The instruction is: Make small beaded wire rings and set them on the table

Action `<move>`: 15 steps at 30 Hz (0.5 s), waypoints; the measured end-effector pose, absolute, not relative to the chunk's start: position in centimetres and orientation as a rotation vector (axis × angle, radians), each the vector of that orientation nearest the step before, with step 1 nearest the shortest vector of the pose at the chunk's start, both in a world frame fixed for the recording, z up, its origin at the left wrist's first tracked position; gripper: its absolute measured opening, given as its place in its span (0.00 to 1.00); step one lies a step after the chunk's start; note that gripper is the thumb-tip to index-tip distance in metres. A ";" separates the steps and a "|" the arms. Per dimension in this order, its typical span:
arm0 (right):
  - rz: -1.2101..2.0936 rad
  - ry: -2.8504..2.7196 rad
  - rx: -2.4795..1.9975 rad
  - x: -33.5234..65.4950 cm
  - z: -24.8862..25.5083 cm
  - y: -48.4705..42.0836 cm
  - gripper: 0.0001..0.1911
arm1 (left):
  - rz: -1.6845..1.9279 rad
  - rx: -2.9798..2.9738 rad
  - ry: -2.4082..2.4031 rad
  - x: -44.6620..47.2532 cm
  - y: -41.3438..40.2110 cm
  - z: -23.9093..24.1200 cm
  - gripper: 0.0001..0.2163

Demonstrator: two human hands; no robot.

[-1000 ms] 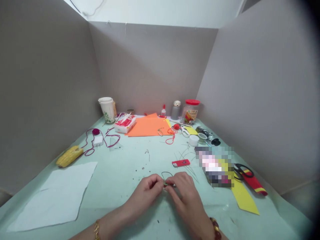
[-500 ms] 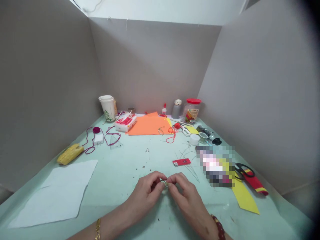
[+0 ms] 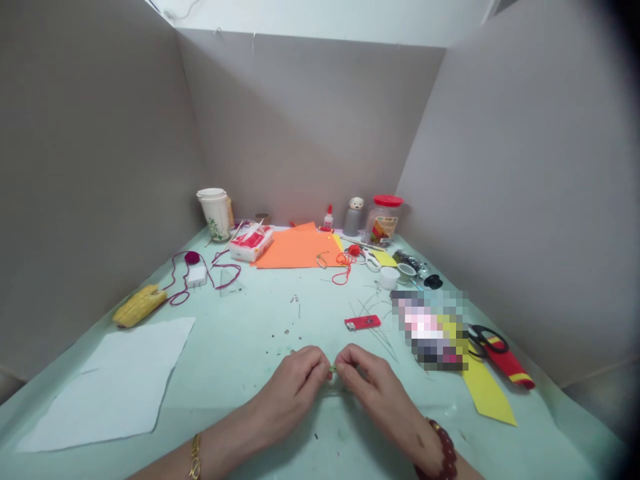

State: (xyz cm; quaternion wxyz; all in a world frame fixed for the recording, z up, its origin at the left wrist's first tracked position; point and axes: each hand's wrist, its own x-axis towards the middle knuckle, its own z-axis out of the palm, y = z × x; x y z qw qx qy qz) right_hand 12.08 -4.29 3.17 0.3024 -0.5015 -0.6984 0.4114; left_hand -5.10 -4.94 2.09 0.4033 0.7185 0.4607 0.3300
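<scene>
Wire piece (image 3: pixel 333 368), seen from the head camera, sits low over the pale green table (image 3: pixel 235 347), pinched where the fingertips of both hands meet; left hand (image 3: pixel 297 381) and right hand (image 3: pixel 373 388) are each closed on one end; it looks thin, short and greenish, mostly hidden by fingers; I judge it light, bendable and slippery, best nipped near its ends; a red lighter (image 3: pixel 362 323) and loose wire strands (image 3: pixel 377 333) lie just beyond.

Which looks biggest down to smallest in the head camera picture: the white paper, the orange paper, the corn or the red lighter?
1. white paper (it lies nearer the camera, so its lead over the orange one is unsure)
2. orange paper
3. corn
4. red lighter
</scene>
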 end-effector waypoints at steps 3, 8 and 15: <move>1.214 -1.824 -1.304 12.1 3.1 -4.2 0.12 | 0.801 1.813 1.161 -5.1 -5.0 2.3 0.15; 1.189 -1.843 -1.324 12.2 2.8 -4.0 0.12 | 0.781 1.799 1.189 -5.1 -5.0 2.0 0.09; 1.159 -1.881 -1.344 12.2 2.6 -3.9 0.11 | 0.816 1.924 1.221 -5.1 -5.0 1.6 0.06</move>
